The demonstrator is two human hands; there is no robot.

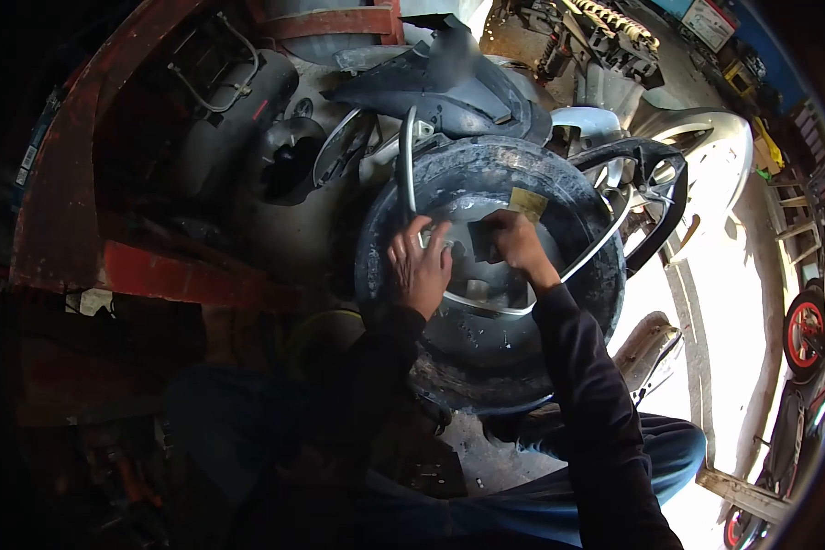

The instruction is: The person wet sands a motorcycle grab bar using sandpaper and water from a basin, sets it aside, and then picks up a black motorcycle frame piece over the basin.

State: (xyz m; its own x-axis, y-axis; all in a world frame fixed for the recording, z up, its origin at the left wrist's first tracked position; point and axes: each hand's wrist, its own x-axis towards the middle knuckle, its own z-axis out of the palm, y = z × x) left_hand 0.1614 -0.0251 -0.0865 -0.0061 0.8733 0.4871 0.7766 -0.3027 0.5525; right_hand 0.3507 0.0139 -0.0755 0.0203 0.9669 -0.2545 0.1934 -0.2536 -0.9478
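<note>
A bent, pale metal tube (407,165) curves down into a large black tub (385,344) and loops across to its right rim. My left hand (421,266) is closed around the tube near the tub's left inner side. Over the middle of the tub, my right hand (519,246) is pinching a dark piece of sandpaper (486,242). A tan-brown piece (528,203) lies just behind that hand, inside the tub. Shallow liquid seems to cover the bottom, with a small greyish block (477,288) in it.
Dark body panels (431,87) are piled behind the tub. A black grab-rail-like frame (674,197) and a silver fairing (720,151) stand right. A black cylindrical tank (238,115) sits at left by a red metal frame (156,275). A wheel with a red rim (805,330) shows far right.
</note>
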